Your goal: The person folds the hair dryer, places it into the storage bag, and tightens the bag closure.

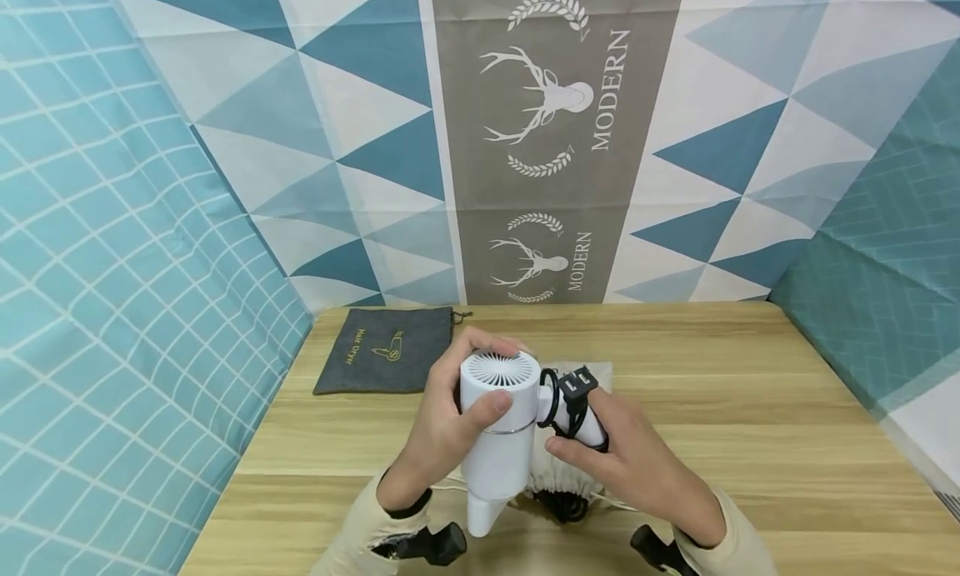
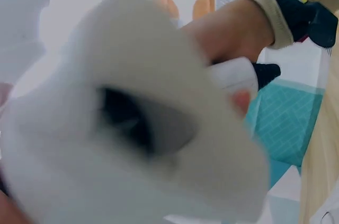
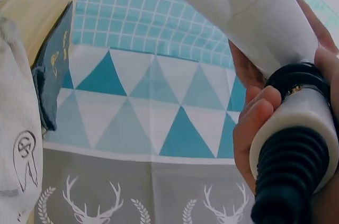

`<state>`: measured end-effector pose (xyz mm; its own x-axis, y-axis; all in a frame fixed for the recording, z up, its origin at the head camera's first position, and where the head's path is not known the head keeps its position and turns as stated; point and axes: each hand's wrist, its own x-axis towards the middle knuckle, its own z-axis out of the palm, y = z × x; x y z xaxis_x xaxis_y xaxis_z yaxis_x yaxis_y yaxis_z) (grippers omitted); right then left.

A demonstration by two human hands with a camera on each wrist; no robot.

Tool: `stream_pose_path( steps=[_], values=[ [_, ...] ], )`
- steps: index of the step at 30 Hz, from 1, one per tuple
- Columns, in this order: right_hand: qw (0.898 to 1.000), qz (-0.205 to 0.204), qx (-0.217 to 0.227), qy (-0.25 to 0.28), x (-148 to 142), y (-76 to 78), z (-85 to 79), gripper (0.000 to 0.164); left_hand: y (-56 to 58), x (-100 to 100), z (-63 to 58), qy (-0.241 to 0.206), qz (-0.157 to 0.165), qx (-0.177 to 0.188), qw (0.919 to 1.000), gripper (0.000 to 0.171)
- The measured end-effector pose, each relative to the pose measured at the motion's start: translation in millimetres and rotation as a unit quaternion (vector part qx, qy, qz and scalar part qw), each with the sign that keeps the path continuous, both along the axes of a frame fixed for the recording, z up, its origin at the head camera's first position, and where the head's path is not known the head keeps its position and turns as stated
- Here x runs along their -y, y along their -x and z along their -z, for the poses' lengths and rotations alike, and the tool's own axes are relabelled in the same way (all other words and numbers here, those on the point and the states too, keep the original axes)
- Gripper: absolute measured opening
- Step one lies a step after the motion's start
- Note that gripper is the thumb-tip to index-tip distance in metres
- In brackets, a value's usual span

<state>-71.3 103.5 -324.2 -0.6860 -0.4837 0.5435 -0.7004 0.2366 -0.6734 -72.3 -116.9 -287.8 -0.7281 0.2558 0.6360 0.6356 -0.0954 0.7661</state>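
Observation:
A white hair dryer [image 1: 498,455] is held above the table, its vented end up and its narrow nozzle pointing down. My left hand [image 1: 438,430] grips the barrel, thumb in front and fingers around the far side. With my right hand [image 1: 645,459] I hold the handle, where a black cord [image 1: 576,416] is wound and a dark plug [image 1: 578,383] sits on top. The right wrist view shows the black ribbed cord sleeve [image 3: 291,166] at the handle's end. In the left wrist view the dryer's nozzle [image 2: 222,176] looms large and blurred.
Beneath the dryer lies a beige drawstring bag [image 1: 555,472], with a black coiled cord [image 1: 564,507] at its gathered mouth. A dark grey pouch [image 1: 397,351] marked "Hair Dryer" rests at the back left of the wooden table [image 1: 750,409]. Patterned cloth hangs behind.

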Motion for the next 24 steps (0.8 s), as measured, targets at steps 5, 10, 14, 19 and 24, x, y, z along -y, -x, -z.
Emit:
stream_pose_path(
  steps=[5,10,14,19,24],
  values=[
    [1.0,-0.015,0.006,0.0,1,-1.6,1.7,0.027,-2.3,-3,-0.1,-0.01,-0.019,-0.006,0.9998,0.037],
    [1.0,0.004,0.007,-0.001,2,-2.6,2.8,0.025,-3.7,-5,1.2,-0.01,-0.037,-0.005,0.9993,0.033],
    [1.0,0.011,-0.008,0.001,4,-2.8,2.8,0.024,-4.5,-6,3.2,-0.018,-0.046,-0.014,0.9987,0.033],
    [0.999,0.03,-0.032,0.001,4,-4.3,3.5,0.023,-5.6,-8,5.5,-0.046,-0.049,-0.046,0.9967,0.037],
    [0.996,0.044,-0.073,0.01,6,-4.5,5.7,0.018,-6.5,-12,7.5,-0.071,-0.049,-0.086,0.9925,0.039]
  ],
)
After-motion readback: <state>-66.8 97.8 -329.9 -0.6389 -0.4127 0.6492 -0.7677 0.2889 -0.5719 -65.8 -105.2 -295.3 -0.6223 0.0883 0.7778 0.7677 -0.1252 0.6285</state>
